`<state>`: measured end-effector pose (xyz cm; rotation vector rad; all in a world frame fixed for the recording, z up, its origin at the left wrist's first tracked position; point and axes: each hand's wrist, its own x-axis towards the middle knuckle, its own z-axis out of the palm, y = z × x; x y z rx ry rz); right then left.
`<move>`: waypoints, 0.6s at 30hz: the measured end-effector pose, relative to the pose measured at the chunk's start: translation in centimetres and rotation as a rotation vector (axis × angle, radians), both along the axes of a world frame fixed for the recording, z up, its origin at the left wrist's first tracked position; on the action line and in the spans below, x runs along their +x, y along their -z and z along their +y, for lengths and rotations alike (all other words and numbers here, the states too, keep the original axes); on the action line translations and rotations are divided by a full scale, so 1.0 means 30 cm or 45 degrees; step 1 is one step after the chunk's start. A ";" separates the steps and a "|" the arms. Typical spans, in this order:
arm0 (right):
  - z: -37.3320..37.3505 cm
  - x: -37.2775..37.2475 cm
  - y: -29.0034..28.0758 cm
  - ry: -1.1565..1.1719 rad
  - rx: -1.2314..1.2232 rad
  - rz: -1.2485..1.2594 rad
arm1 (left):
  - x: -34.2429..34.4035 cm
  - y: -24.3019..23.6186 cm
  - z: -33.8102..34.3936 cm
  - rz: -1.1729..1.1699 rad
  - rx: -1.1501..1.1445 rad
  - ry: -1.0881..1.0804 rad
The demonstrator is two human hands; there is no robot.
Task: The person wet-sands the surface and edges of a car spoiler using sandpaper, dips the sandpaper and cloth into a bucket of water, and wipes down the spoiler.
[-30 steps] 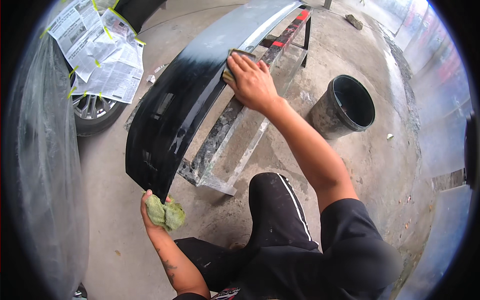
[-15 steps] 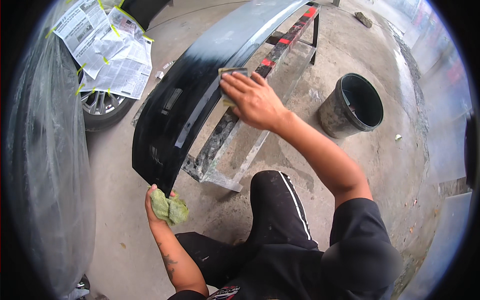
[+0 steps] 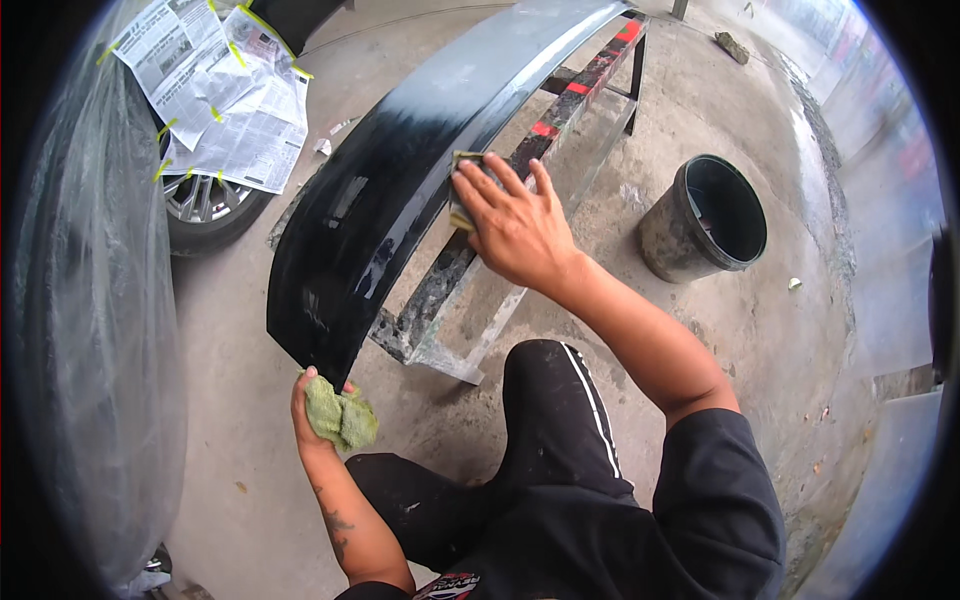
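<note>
A long curved panel (image 3: 340, 220), glossy black below and dull grey toward its far end, lies angled across a paint-spattered metal stand (image 3: 445, 290). My right hand (image 3: 515, 220) presses a thin olive-and-dark sanding pad (image 3: 462, 212) against the panel's right edge, fingers spread over it and partly hiding it. At the near lower end, my left hand (image 3: 305, 410) grips the panel's tip together with a crumpled green cloth (image 3: 340, 415).
A grimy black bucket (image 3: 655, 235) stands on the concrete floor to the right. Upper left, newspaper masking (image 3: 230, 130) hangs over a wheel (image 3: 205, 225). Plastic sheeting (image 3: 100, 350) runs down the left side. A rock (image 3: 731, 48) lies at the back.
My right hand has slid down the panel's edge toward me with the pad, and its fingers now look more spread. My left hand stays at the lower tip with the cloth.
</note>
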<state>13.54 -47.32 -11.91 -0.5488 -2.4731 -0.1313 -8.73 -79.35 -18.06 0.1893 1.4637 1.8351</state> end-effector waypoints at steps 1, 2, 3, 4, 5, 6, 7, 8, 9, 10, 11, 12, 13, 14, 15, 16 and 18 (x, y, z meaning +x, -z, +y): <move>0.062 -0.004 -0.020 0.174 -0.008 -0.020 | -0.006 0.014 0.004 0.011 0.031 -0.011; 0.127 -0.010 -0.032 0.348 -0.020 -0.040 | -0.012 0.027 0.007 0.022 0.058 -0.022; 0.187 -0.006 -0.055 0.422 -0.067 -0.007 | -0.006 0.017 0.018 0.014 0.060 -0.014; 0.219 0.004 -0.066 0.393 -0.121 -0.027 | 0.004 0.003 0.024 0.060 0.007 0.035; 0.206 -0.009 -0.042 0.386 -0.062 -0.010 | 0.010 -0.011 0.025 0.111 -0.054 0.074; 0.162 -0.022 -0.031 0.379 -0.007 0.003 | 0.012 -0.017 0.019 0.104 -0.064 0.073; 0.097 -0.024 -0.015 0.300 -0.083 -0.013 | 0.016 -0.013 0.007 0.055 -0.061 0.041; 0.025 -0.034 -0.009 0.237 -0.146 -0.062 | 0.010 -0.023 -0.005 0.010 -0.057 0.004; -0.004 -0.025 -0.019 0.239 -0.163 -0.106 | 0.008 -0.040 -0.016 -0.022 -0.095 0.080; -0.009 -0.019 -0.031 0.240 -0.182 -0.151 | 0.008 -0.050 -0.014 -0.037 -0.107 0.081; 0.026 -0.017 -0.046 0.298 -0.159 -0.181 | 0.027 -0.081 0.005 -0.071 -0.187 0.066; 0.066 -0.029 -0.076 0.409 -0.230 -0.252 | 0.036 -0.110 0.007 -0.101 -0.274 0.046; 0.135 -0.043 -0.095 0.482 -0.245 -0.236 | 0.022 -0.098 0.000 -0.179 -0.236 0.041; 0.187 -0.061 -0.119 0.549 -0.263 -0.220 | -0.005 -0.076 -0.016 -0.158 -0.292 0.063; 0.212 -0.073 -0.144 0.601 -0.319 -0.244 | -0.011 -0.086 -0.011 -0.180 -0.319 0.120; 0.185 -0.089 -0.154 0.608 -0.328 -0.275 | -0.013 -0.096 -0.005 -0.204 -0.341 0.180; 0.077 -0.166 -0.135 0.595 -0.572 -0.067 | -0.005 -0.133 0.004 -0.194 -0.428 0.201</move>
